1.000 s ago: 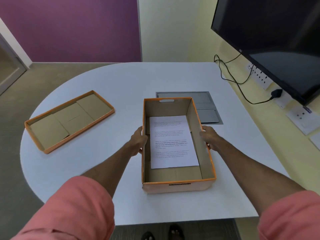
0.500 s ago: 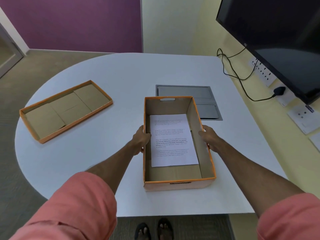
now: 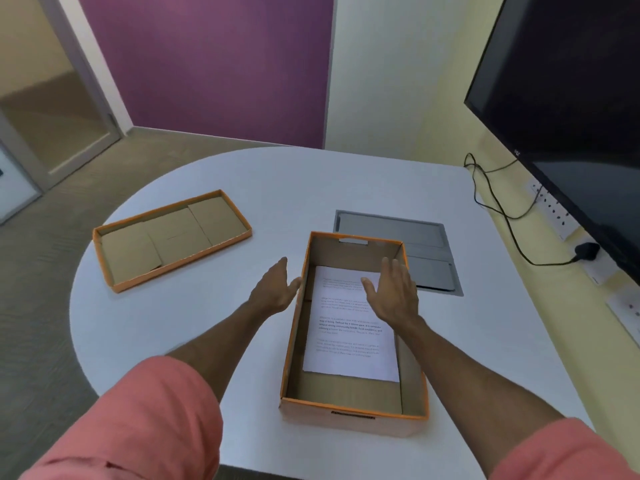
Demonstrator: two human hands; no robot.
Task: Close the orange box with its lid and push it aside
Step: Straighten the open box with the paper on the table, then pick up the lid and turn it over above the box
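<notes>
The orange box stands open on the white table near the front edge, with a printed sheet of paper lying flat inside. Its orange lid lies upside down on the table's left side, well apart from the box. My left hand hovers just left of the box's left wall, fingers spread, holding nothing. My right hand is raised over the box's far right part, also spread and empty, covering part of the paper and right wall.
A grey floor-box panel is set into the table just behind the box. A black cable runs along the right edge to a wall socket under the dark screen. The table's left rim is rounded.
Both hands have let go of the box's side walls and lifted, fingers spread. The right hand moved inward above the box. The view tilted up; the box stays put.
</notes>
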